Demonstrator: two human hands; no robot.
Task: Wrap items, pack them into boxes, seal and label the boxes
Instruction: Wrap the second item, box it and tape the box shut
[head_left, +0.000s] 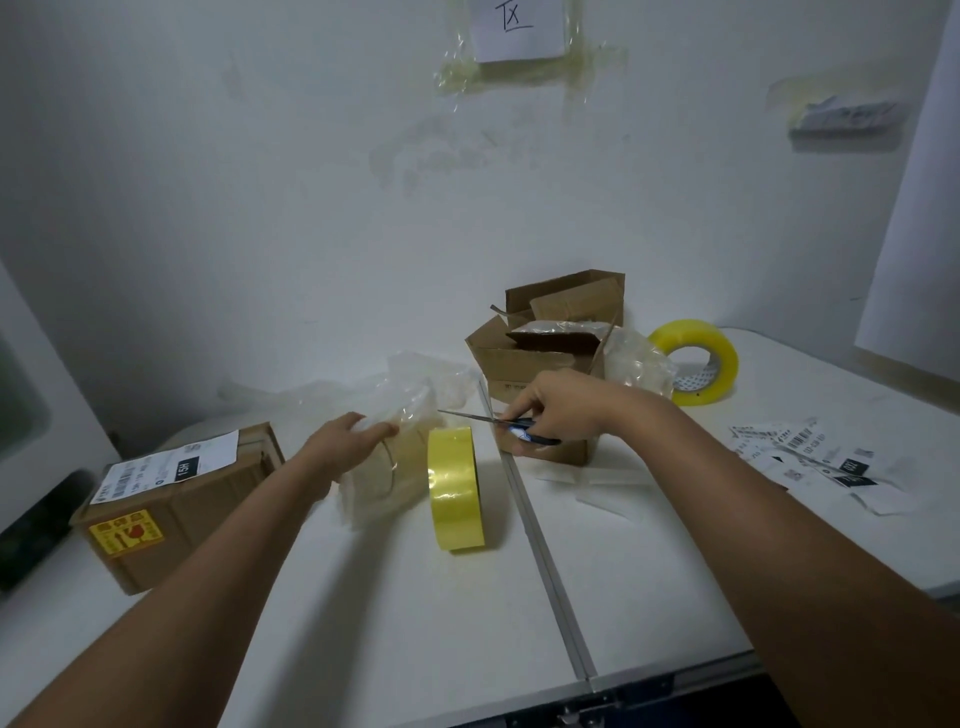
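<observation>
Right hand (558, 410): fingers curled through the blue handles of a pair of scissors (498, 422), blades pointing left, tips slightly apart, held just above the tabletop (363, 623). Left hand (345, 441): fingers curled over the top of a wrapped item (387, 467), gripping its clear plastic film; the item stands on the tabletop, plastic bunched up above it. The two hands are apart, scissor tips reaching toward the plastic between them.

Yellow tape roll (457, 488) stands on edge, touching or just beside the wrapped item's right side, below the scissor blades.

Behind the right hand: open cardboard box (545, 358), flaps up, a plastic-wrapped thing inside; loose clear plastic spills beside its right wall. Second yellow tape roll (698, 361) stands on edge further right, near the wall.

Far left: sealed box (176, 504) with a white shipping label on top and a yellow sticker on its front face.

Far right: loose printed labels (810, 457) with barcodes scattered flat on the tabletop.

A metal seam runs down the tabletop between the hands. On the wall above, a paper note (517, 28) taped up with clear tape.
</observation>
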